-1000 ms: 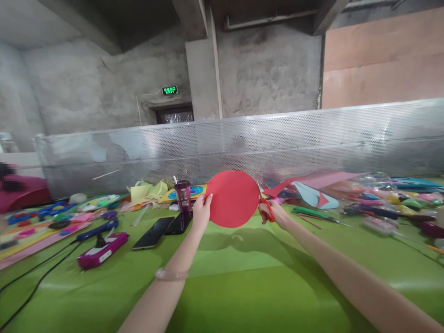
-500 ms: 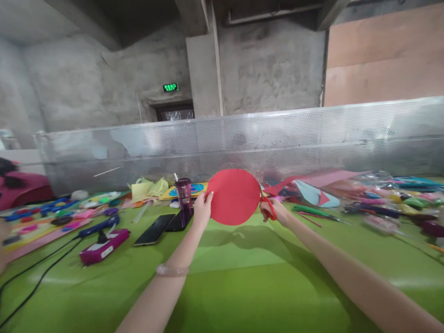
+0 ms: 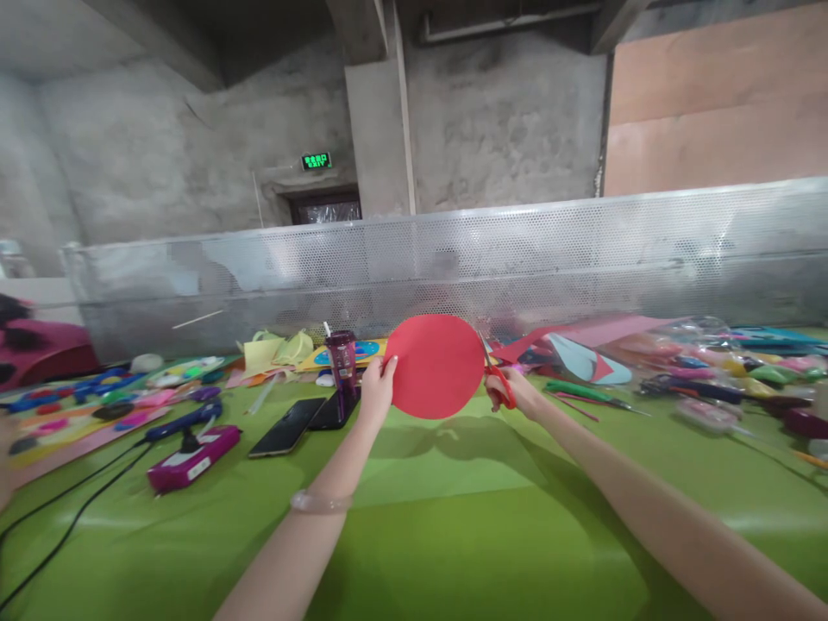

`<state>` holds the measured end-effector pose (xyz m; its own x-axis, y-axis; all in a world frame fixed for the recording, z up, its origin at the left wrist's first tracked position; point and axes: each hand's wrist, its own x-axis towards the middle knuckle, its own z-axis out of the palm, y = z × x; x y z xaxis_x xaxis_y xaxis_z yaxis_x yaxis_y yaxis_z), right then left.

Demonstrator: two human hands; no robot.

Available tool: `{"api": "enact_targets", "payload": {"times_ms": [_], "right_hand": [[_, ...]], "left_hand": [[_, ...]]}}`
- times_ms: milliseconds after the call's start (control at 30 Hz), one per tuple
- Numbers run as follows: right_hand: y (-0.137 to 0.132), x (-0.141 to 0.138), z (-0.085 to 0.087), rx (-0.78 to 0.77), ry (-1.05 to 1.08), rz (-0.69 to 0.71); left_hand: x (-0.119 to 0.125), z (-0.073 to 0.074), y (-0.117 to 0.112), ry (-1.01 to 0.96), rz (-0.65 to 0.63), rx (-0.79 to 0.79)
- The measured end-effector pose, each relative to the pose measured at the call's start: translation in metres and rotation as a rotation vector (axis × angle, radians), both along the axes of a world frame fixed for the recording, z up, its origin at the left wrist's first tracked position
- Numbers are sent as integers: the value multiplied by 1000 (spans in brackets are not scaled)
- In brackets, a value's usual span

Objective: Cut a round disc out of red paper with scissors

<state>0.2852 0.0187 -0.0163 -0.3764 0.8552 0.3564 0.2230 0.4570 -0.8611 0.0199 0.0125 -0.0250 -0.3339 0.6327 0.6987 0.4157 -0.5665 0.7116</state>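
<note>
A round piece of red paper (image 3: pixel 436 366) is held up above the table, facing me. My left hand (image 3: pixel 379 384) pinches its left edge, thumb in front and the other fingers behind. At the opposite edge, my right hand (image 3: pixel 511 390) is closed around the red handles of a pair of scissors (image 3: pixel 508 392). The blades point up along the paper's right rim; whether they touch it I cannot tell. A pale green sheet (image 3: pixel 446 466) lies flat on the table below, with shadows across it.
Left of my hands are a dark cup with a straw (image 3: pixel 341 360), a phone (image 3: pixel 288 427) and a purple power strip (image 3: pixel 194 459) with black cords. Coloured paper scraps (image 3: pixel 588 360), a green craft knife (image 3: pixel 582 392) and bagged supplies lie right. A perforated metal screen (image 3: pixel 453 259) stands behind.
Almost nothing differs. Both hands, the red paper and the scissors keep nearly the same position, and the view has shifted very slightly.
</note>
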Motion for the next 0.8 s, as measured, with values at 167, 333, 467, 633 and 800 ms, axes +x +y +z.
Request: {"api": "enact_targets", "payload": {"times_ms": [167,333,467,633,800], "right_hand": [[-2,-1,0,2,-6,-7],[-1,-2,-1,14,-25,-11],[-2,-3,1,12,-25,-18],[-5,-4,1,29,-54,-19],[-7,-6,1,5,-55,-55]], "left_hand": [[0,-1,1,-14,-28,-17],[-1,-1,2,-15,-21,-16],[-1,-1,1,-3,-6,-5],[-1,-1,2,-10,-22,-5],[0,-2,2,-21,-28,-16]]}}
